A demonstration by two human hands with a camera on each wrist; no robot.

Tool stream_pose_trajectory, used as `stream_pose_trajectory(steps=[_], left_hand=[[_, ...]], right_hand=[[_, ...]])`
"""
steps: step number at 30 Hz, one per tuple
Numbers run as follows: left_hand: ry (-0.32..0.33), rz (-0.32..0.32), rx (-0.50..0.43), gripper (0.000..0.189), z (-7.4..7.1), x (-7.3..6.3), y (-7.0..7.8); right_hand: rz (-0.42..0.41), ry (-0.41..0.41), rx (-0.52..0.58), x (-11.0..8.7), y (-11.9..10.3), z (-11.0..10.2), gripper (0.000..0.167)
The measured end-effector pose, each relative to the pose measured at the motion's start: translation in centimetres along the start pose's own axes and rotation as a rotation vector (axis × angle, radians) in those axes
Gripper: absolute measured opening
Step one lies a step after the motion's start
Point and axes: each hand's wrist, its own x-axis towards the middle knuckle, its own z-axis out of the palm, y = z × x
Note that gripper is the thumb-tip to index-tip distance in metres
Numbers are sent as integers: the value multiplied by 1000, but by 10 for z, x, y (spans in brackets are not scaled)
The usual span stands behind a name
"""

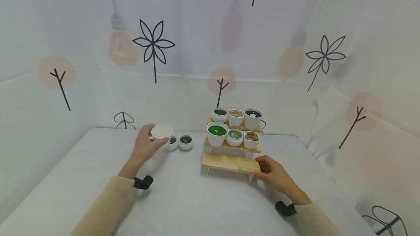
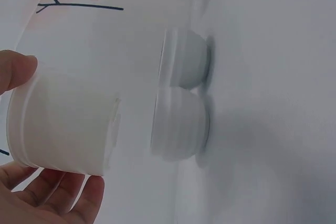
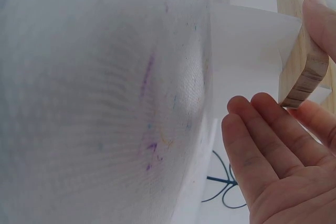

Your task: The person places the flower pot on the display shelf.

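Fingers of the left hand (image 1: 144, 148) are pinching a white cup (image 1: 162, 132), thumb against its rim and the rest along its side, and are holding it in the air, well to the left of the three-tier wooden stand (image 1: 231, 148). Two small round bowls (image 1: 186, 143) with dark contents are sitting side by side on the white table covering (image 1: 183, 199) left of the stand, with the cup hovering above rim height and partly blocking one from the head view; whether the cup is holding anything is impossible to tell.

At the stand's near right corner, the right hand (image 1: 275, 174) is gripping the end of the bottom board (image 1: 226, 161) between thumb and index finger, its other three fingers pressed together beside it. Above that board, two rows of three filled containers (image 1: 234, 138) are standing on the stand.

Judging by the hands, the step in progress is carrying the cup while steadying the stand. Any move toward the stand would seem to be calling for a level cup, clearance over the bowls' rims and a gentle right grip, lest the loaded tiers start shaking.
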Motion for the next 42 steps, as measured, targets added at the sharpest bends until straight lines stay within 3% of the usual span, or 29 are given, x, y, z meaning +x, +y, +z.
stream_pose_trajectory(steps=[6, 17, 31, 42], left_hand=[[-24, 44, -18, 80, 8, -7, 18], [-73, 180, -55, 73, 28, -23, 43], [-147, 220, -79, 69, 53, -42, 67], [-247, 289, -118, 69, 79, -61, 87]], right_hand=[[-5, -3, -7, -1, 0, 0, 62], [-11, 15, -25, -2, 0, 0, 62], [-10, 7, -35, 2, -1, -1, 63], [9, 1, -37, 1, -2, 0, 63]])
